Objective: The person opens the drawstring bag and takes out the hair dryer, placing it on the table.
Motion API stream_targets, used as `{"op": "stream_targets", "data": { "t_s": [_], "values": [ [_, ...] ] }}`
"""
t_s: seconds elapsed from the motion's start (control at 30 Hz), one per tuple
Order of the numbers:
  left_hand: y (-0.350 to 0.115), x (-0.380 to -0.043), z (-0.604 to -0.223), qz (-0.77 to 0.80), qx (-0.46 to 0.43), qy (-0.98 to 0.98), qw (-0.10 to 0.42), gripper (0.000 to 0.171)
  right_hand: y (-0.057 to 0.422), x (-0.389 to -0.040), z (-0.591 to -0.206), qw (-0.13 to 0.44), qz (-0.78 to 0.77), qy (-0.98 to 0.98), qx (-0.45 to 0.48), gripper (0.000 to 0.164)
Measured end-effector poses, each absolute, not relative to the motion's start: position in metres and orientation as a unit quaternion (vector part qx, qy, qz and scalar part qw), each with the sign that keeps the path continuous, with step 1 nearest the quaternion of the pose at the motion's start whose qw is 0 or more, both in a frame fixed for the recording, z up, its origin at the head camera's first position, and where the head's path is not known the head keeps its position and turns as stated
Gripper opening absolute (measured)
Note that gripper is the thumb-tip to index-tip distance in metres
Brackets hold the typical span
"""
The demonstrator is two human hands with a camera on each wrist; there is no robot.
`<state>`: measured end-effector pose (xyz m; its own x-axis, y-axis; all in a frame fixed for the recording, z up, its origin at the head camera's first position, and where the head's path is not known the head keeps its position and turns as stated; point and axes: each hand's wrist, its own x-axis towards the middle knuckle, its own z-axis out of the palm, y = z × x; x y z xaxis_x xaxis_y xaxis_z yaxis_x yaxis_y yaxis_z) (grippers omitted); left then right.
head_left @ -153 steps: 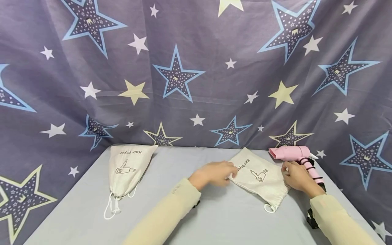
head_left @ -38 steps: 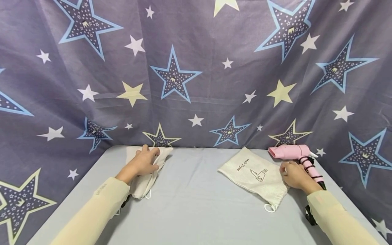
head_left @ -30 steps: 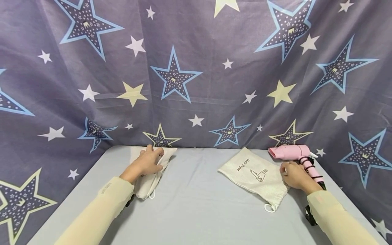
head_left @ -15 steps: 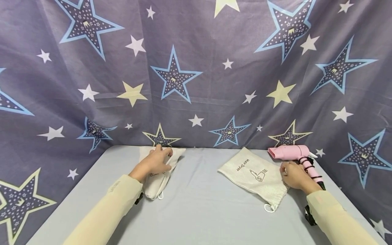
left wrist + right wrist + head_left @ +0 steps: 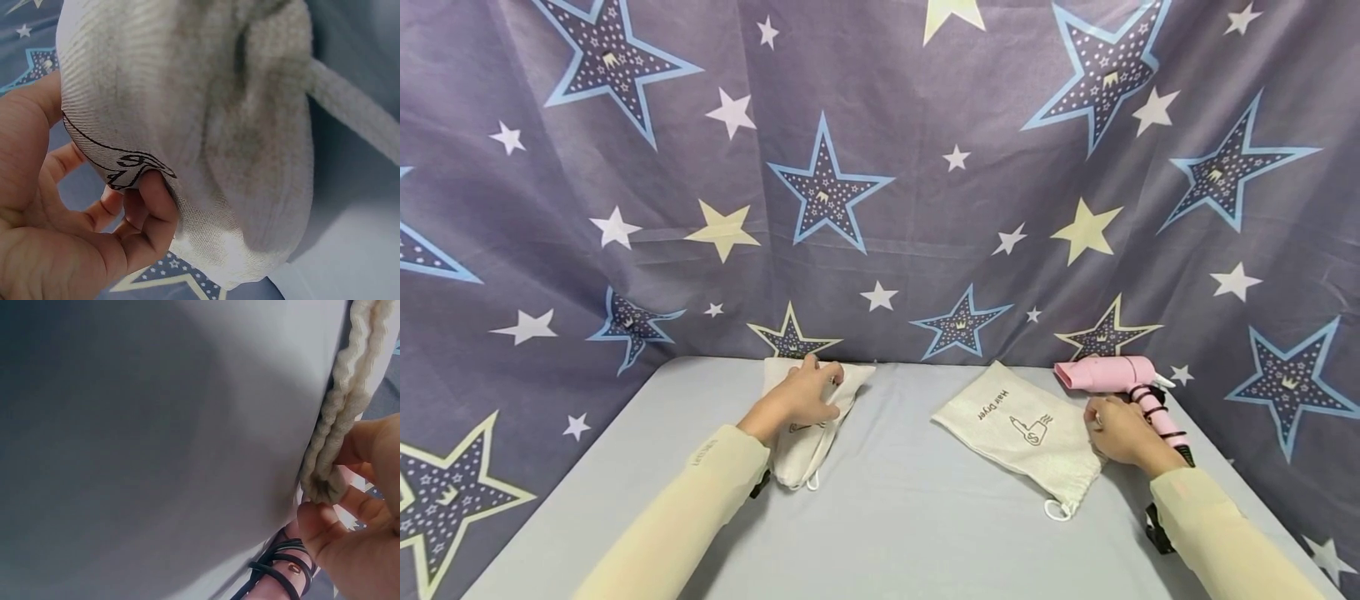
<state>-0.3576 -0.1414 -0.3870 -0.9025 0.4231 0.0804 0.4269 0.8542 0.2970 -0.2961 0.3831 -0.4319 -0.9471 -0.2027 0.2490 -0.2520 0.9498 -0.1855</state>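
Observation:
A cream drawstring pouch [image 5: 797,458] lies bunched left of centre on the table. My left hand [image 5: 801,396] grips it from above; in the left wrist view, curled fingers and thumb hold the bulging cloth [image 5: 187,94] around its black print. At the right, a flatter cream drawstring pouch [image 5: 1011,437] printed "Hair Dryer" lies slanted. My right hand [image 5: 1123,429] pinches the corner of its gathered mouth, and the right wrist view shows the ruffled hem [image 5: 334,431] between thumb and fingers. Just beyond that hand lies a pink hair dryer [image 5: 1108,374], its black cord wrapped around the handle.
A pale grey cloth covers the table [image 5: 895,517]. Behind it and along both sides hangs a dark star-printed curtain [image 5: 880,167], close to the far edge. A white drawstring loop [image 5: 1060,510] sticks out from the right pouch toward the front.
My left hand has left the right pouch, taken hold of the left one and slid it rightward along the table. The right hand stays at the right pouch's corner.

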Motion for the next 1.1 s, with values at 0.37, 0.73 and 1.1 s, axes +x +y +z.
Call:
{"op": "stream_targets", "data": {
  "t_s": [0.37, 0.73, 1.1],
  "values": [
    [-0.123, -0.355, -0.386, -0.148, -0.229, -0.962, 0.0, 0.04, 0.386, -0.295, -0.434, 0.14, 0.126, -0.974, 0.126, 0.009],
    [-0.117, -0.357, -0.387, -0.142, -0.219, -0.965, -0.01, 0.04, 0.391, -0.291, -0.437, 0.203, 0.108, -0.952, 0.202, 0.017],
    [-0.11, -0.356, -0.386, -0.145, -0.221, -0.964, -0.012, 0.039, 0.393, -0.289, -0.44, 0.197, 0.112, -0.95, 0.216, 0.02]
  ]
}}
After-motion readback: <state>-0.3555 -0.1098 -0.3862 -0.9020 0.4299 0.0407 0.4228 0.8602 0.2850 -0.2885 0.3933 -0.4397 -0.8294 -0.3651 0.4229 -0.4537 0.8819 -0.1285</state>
